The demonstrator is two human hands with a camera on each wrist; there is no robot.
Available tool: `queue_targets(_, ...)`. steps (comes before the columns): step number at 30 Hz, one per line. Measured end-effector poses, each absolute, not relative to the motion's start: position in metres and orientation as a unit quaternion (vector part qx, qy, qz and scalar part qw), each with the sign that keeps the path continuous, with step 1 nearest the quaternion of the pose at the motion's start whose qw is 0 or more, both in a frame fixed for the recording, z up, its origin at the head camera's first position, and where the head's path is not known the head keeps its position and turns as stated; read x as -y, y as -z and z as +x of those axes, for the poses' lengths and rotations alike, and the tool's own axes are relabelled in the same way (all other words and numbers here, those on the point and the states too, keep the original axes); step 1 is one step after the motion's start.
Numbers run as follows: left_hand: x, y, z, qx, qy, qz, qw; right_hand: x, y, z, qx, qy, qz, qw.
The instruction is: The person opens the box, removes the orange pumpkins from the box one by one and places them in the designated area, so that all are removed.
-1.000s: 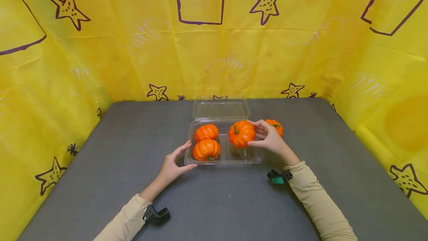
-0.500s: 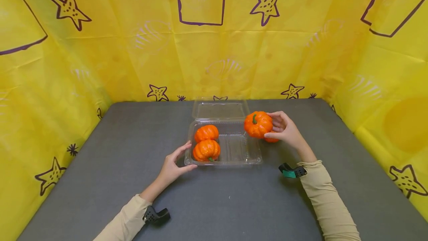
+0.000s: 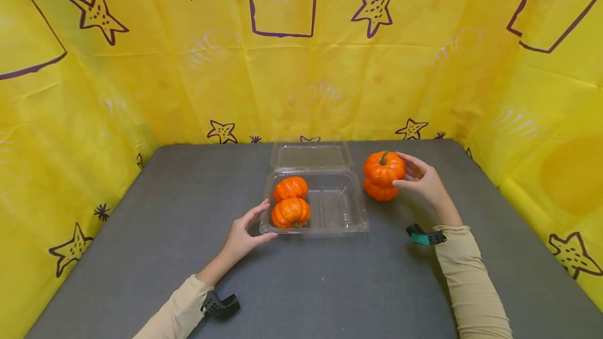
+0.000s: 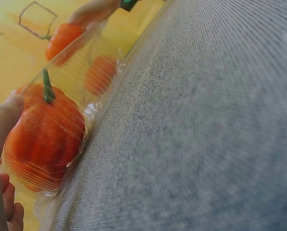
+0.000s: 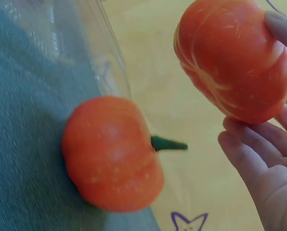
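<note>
In the head view my right hand (image 3: 424, 179) holds a small orange toy pumpkin (image 3: 383, 166) with a green stem. Directly below it in that view another pumpkin (image 3: 380, 192) rests on the table, partly hidden. The right wrist view shows the held pumpkin (image 5: 235, 57) apart from the resting pumpkin (image 5: 112, 154). A clear plastic container (image 3: 332, 208) lies to the left with its lid tipped back. Inside, on its left side, sit two pumpkins (image 3: 291, 211). My left hand (image 3: 242, 232) grips the container's front left corner, thumb at the front and fingers along the side.
The hinged clear lid (image 3: 311, 156) lies behind the container, near the back of the dark grey table (image 3: 301, 286). A yellow cloth (image 3: 292, 82) with drawn starfish stands as a wall behind and at both sides.
My right hand has carried the pumpkin from over the container's right half rightward and farther back, to above the pumpkin on the table. My left hand stays at the container corner.
</note>
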State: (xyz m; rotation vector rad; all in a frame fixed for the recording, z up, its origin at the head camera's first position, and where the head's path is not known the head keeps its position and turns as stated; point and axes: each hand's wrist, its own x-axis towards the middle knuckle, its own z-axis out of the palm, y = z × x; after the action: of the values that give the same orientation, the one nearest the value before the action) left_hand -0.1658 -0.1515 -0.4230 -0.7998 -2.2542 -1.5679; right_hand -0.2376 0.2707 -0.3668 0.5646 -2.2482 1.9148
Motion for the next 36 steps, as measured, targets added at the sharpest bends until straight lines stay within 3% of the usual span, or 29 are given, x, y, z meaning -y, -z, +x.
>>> queue_targets(19, 0.151, 0.422, -0.165, 0.777, 0.543, -0.284, 0.142, -0.328, 0.393, -0.244, 0.726, -0.674, 0.089, 0.101)
queue_targets(28, 0.149, 0.425, -0.165, 0.777, 0.546, -0.282, 0.134, -0.337, 0.385, -0.229, 0.823, -0.564, 0.002, 0.063)
queue_targets(36, 0.151, 0.424, -0.164, 0.776, 0.546, -0.283, 0.14, -0.344, 0.399, -0.236, 0.835, -0.548, 0.014, 0.046)
